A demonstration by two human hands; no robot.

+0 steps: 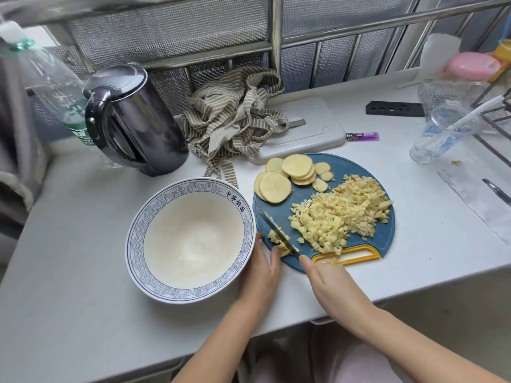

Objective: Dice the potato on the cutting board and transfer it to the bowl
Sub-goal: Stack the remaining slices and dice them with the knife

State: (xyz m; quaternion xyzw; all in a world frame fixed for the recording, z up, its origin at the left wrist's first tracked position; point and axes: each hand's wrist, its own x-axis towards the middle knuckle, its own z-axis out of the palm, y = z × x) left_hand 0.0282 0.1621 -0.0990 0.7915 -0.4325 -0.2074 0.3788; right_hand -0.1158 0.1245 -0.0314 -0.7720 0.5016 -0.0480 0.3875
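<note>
A round blue cutting board (367, 239) with a yellow handle lies on the counter. A heap of diced potato (343, 214) covers its right half, and several round potato slices (287, 175) lie at its far left. My right hand (329, 283) grips a knife (276, 230) whose blade runs up and left across a small stack of potato strips (278, 240) at the board's near left edge. My left hand (262, 269) steadies those strips with its fingertips. The white bowl (138, 230) with a blue patterned rim stands empty just left of the board.
A dark electric kettle (130, 120) and a plastic bottle (55, 87) stand at the back left. A striped cloth (235, 114) lies on a white board (312, 134) behind the cutting board. A purple lighter (362, 136), a plastic cup (442, 134) and a jar (448, 89) sit to the right.
</note>
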